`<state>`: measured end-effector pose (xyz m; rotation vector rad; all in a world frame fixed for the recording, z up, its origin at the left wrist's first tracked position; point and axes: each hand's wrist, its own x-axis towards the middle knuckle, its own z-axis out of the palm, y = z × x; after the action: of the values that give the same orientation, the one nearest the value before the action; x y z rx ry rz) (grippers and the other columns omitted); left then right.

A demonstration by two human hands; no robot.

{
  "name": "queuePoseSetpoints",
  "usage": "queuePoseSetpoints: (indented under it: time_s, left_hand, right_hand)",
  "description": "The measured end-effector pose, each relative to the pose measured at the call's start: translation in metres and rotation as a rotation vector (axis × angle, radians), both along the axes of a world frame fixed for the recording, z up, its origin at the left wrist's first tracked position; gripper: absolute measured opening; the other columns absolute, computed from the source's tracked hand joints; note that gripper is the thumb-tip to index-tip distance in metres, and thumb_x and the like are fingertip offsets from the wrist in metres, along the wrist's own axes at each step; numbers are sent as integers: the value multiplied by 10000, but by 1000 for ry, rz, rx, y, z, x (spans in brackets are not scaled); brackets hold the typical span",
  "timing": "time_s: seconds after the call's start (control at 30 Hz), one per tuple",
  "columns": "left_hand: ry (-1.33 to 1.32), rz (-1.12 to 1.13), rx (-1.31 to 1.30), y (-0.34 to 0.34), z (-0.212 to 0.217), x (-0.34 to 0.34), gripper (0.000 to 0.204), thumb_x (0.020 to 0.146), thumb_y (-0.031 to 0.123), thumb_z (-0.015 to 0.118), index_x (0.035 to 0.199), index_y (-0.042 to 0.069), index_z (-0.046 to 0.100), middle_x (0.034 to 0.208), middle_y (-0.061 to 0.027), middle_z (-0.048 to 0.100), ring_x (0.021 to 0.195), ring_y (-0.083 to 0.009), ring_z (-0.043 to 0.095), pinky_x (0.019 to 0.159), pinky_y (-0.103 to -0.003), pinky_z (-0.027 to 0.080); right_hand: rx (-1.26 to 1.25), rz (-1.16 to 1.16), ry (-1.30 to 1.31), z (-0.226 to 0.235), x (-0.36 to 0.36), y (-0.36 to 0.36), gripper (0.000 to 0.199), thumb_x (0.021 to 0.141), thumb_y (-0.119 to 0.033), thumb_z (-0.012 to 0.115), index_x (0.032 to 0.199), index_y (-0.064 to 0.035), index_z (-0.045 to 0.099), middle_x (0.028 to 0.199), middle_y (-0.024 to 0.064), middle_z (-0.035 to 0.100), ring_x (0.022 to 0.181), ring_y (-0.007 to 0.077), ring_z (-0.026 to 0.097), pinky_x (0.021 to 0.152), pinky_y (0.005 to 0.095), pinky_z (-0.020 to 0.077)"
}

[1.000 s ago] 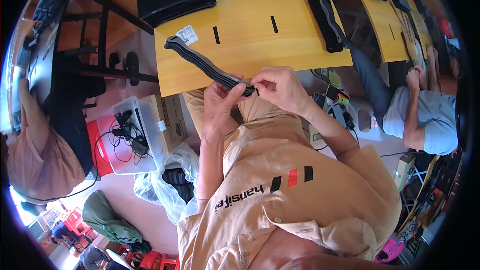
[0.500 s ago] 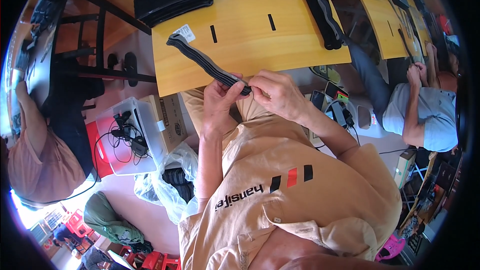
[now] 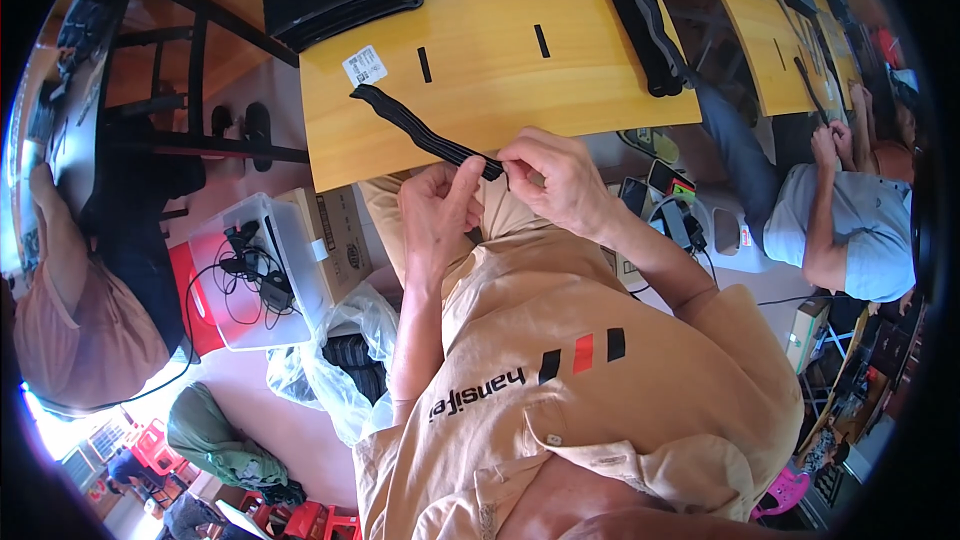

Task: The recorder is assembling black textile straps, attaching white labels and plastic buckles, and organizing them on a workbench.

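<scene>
A bundle of black fabric strips [image 3: 415, 130] with thin pale edge lines slants over the table's near edge, its far end lying near a white label. My left hand [image 3: 437, 208] grips the near end, thumb laid along the strips. My right hand [image 3: 552, 178] is closed in a pinch at the tip of that same end. Whether its fingertips hold one strip or several is hidden. Two short black strips lie apart on the tabletop beyond my hands.
The yellow wooden table [image 3: 470, 105] carries black stacks [image 3: 345, 5] at the back left and rolled black-and-grey pieces [image 3: 645, 35] at right. A clear plastic bin [image 3: 255, 275] with cables and a cardboard box [image 3: 335, 240] stand left of my legs. Co-workers sit on both sides.
The bundle has turned from its grey side to its black edges, and its far end has dropped slightly and shifted right. My left fingers have loosened and changed their hold; my right hand stays nearby.
</scene>
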<state>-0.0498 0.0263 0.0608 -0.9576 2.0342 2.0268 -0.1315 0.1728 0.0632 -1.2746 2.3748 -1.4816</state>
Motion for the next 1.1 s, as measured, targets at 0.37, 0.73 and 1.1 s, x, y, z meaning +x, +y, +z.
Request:
queuePoseSetpoints:
  time_s: [0.37,0.73,1.1]
  left_hand:
    - [135,-100,149,-4,2,4,251,867,230,610,775,-2,589,585,-13,566,488,-50,506,454,-187,415]
    - [269,-163,565,-14,-7,17,208,885,191,515,895,-2,591,631,-37,575,501,-82,519,467,-193,417]
    - [264,-79,460,-4,-5,14,209,910,203,496,868,11,568,646,-55,585,526,-95,535,501,-205,434]
  right_hand:
    - [-22,11,-116,-1,8,-6,112,726,71,571,819,9,564,705,108,536,570,232,554,503,306,428]
    - [-184,296,-1144,-3,-10,-3,90,836,4,510,896,37,567,819,49,574,704,100,581,583,215,498]
    - [-106,184,-834,8,0,3,85,829,34,538,905,50,573,829,50,580,743,77,565,646,210,492]
